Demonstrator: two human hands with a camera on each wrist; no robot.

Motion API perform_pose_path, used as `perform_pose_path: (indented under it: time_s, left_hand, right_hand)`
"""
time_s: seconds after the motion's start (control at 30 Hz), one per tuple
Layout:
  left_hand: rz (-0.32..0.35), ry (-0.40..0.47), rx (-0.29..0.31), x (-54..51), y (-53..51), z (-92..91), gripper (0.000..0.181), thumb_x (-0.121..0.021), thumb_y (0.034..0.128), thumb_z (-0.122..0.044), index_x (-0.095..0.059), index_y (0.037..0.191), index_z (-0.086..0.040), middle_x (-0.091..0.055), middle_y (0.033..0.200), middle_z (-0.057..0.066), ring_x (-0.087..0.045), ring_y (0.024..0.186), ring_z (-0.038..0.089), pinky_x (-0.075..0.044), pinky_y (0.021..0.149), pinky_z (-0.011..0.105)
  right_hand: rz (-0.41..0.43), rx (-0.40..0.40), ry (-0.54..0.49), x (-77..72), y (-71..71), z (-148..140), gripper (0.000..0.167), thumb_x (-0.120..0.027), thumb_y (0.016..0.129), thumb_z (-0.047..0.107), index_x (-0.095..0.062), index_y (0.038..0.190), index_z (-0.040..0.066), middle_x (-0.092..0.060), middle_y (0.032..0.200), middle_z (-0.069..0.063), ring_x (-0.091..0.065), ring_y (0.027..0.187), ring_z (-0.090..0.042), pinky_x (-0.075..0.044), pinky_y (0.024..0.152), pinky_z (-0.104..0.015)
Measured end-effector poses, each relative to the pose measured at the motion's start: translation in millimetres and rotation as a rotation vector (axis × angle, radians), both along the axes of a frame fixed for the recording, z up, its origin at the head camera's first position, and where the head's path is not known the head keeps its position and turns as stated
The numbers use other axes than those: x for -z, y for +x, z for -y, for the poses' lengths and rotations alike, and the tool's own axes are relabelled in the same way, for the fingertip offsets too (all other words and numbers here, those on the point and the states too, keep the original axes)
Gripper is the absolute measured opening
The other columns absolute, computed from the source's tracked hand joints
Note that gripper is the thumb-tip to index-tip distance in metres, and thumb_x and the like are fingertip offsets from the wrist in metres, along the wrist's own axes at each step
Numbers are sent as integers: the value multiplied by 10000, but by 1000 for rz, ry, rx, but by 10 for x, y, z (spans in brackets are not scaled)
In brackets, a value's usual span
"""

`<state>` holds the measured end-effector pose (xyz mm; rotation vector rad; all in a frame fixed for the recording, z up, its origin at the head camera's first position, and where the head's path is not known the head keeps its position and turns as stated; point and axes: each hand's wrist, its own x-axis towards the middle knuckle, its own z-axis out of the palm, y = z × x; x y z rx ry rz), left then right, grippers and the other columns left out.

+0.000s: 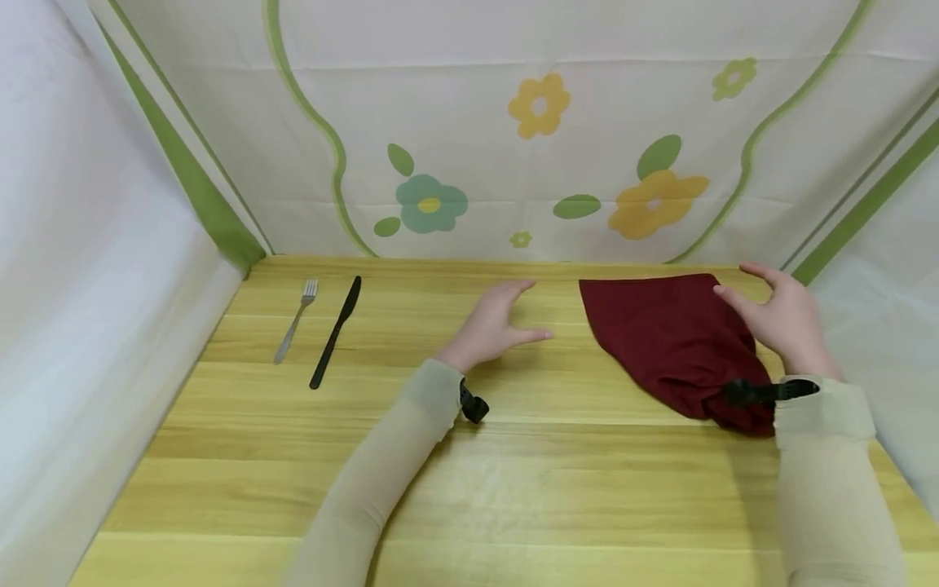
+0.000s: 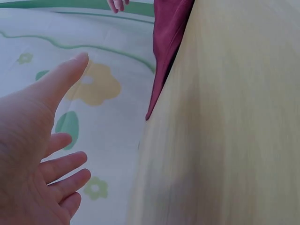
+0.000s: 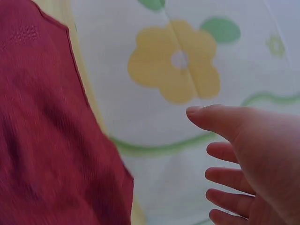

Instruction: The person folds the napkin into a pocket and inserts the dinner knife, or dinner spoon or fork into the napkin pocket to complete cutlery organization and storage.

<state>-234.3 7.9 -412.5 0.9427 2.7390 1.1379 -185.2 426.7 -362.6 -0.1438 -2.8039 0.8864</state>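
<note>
A dark red cloth (image 1: 663, 334) lies on the right part of the table, flat toward the back and bunched in folds at its front right. Over its right edge hovers my right hand (image 1: 785, 314), thumb and fingers spread and holding nothing; the right wrist view shows this hand (image 3: 262, 164) apart from the cloth (image 3: 51, 122). My left hand (image 1: 495, 326) is above the middle of the table, left of the cloth, with thumb and fingers apart. In the left wrist view nothing is in that hand (image 2: 42, 159), and the cloth's pointed corner (image 2: 159, 79) shows beyond it.
A metal fork (image 1: 297, 320) and a black knife (image 1: 336, 332) lie side by side at the table's left. The wooden table (image 1: 513, 497) ends at a white flower-printed curtain (image 1: 469, 122) behind, with white fabric (image 1: 88, 269) along the left side too.
</note>
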Motion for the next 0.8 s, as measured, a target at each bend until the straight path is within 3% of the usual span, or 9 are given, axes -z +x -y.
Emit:
perform_pose_path:
  time_s: [0.27, 0.4, 0.43, 0.53, 0.67, 0.73, 0.8]
  left_hand:
    - [49, 38, 61, 34, -1, -416, 908, -802, 866, -496, -382, 1576, -118, -397, 1587, 32, -338, 1457, 193, -255, 1174, 325]
    - [80, 37, 87, 66, 21, -630, 906, -797, 864, -513, -385, 1579, -140, -402, 1582, 27, -348, 1452, 182, -282, 1164, 323]
    - [86, 34, 91, 75, 25, -678, 906, -797, 862, -515, -387, 1579, -142, -405, 1580, 28, -352, 1449, 182, -289, 1161, 323]
    - [99, 5, 105, 93, 39, -805, 907, -803, 858, -511, -388, 1579, -149, -408, 1577, 27, -359, 1445, 182, -295, 1156, 316]
    - [97, -66, 154, 135, 47, -937, 880, -813, 864, -473, -403, 1568, -139, -418, 1568, 3, -368, 1434, 150, -277, 1143, 243]
    - [90, -116, 200, 144, 50, -986, 852, -806, 877, -456, -416, 1558, -123, -428, 1561, 3, -371, 1430, 140, -259, 1136, 204]
    - [86, -171, 248, 146, 54, -1019, 821, -793, 893, -444, -432, 1547, -103, -443, 1552, 12, -370, 1433, 139, -239, 1133, 182]
  right_hand:
    - [99, 64, -85, 120, 19, -331, 799, -535, 1016, 530, -336, 1571, -8, -294, 1559, -340, -267, 1416, -544, -295, 1049, -699]
    - [129, 66, -69, 235, 3, -416, 788, -524, 1019, 532, -376, 1544, -37, -386, 1509, -339, -370, 1351, -548, -476, 915, -453]
    - [134, 63, -62, 268, -4, -435, 774, -530, 1020, 524, -396, 1533, -40, -413, 1494, -333, -401, 1330, -544, -476, 869, -379]
    - [156, 39, -53, 366, -27, -495, 723, -545, 1031, 477, -432, 1503, -60, -454, 1453, -344, -446, 1288, -523, -433, 826, -316]
    - [176, -2, -89, 468, -41, -547, 653, -569, 1042, 385, -452, 1472, -91, -494, 1397, -368, -649, 1057, -227, -484, 780, -256]
    - [180, -2, -129, 499, -39, -544, 637, -586, 1039, 350, -452, 1467, -102, -599, 1325, -273, -649, 864, -52, -479, 677, -170]
    - [186, -7, -188, 507, -30, -524, 622, -598, 1038, 305, -440, 1469, -114, -692, 1165, -110, -610, 761, 33, -500, 635, -177]
